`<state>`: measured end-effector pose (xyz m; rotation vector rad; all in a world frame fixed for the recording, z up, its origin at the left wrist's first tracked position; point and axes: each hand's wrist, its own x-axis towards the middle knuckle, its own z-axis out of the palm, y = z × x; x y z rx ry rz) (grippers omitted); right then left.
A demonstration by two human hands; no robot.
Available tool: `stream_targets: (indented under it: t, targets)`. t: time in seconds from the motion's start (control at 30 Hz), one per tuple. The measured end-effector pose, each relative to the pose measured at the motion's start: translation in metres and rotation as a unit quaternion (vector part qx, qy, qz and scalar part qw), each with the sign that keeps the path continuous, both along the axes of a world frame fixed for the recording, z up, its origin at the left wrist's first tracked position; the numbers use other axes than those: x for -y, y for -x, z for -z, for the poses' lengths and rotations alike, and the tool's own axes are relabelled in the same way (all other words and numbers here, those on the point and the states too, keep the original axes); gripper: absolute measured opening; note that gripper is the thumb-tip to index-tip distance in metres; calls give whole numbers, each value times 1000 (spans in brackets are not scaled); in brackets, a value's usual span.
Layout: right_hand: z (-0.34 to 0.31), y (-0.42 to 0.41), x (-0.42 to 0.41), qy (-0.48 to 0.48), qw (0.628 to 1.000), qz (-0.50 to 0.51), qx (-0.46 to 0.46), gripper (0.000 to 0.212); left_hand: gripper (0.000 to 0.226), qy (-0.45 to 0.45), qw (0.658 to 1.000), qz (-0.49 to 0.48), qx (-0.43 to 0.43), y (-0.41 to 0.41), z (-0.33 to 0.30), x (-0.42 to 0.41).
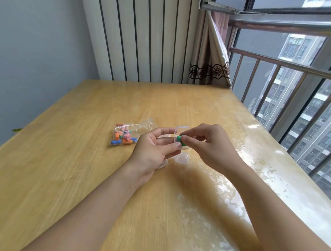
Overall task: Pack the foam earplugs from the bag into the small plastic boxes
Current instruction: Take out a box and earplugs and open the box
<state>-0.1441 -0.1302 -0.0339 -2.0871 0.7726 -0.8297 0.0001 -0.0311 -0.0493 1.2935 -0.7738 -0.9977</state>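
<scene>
A clear plastic bag point(130, 132) with several orange, blue and pink foam earplugs lies on the wooden table point(80, 168), left of my hands. My left hand point(151, 149) holds a small clear plastic box point(176, 134) with its lid raised. My right hand point(208, 145) pinches a green earplug point(180, 139) at the box's opening, touching my left fingertips. Another small clear box point(182, 157) stands on the table just below my hands. A further clear box point(163, 163) shows partly under my left palm.
The table's right edge runs along a window with a metal railing point(280, 64). A curtain point(210, 70) hangs at the far right corner, and a striped wall panel point(146, 37) stands behind the table.
</scene>
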Motion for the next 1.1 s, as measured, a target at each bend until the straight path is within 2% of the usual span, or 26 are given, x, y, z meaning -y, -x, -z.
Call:
stream_targets:
  t: [0.43, 0.63, 0.77, 0.93, 1.1]
  targets:
    - [3, -4, -2, 12, 999, -29, 21, 9, 41, 18, 994, -27, 104, 3, 0, -3]
    - [0, 2, 3, -50, 998, -48, 9, 20, 45, 36, 991, -5, 128, -1, -1, -3]
    - [-1, 5, 6, -84, 995, -51, 4, 18, 46, 38, 993, 18, 113, -2, 0, -3]
    - [2, -1, -1, -64, 997, -11, 36, 14, 42, 23, 993, 13, 111, 0, 3, -1]
    - [0, 1, 1, -61, 998, -14, 28, 9, 36, 10, 1000, 2, 30, -1, 3, 0]
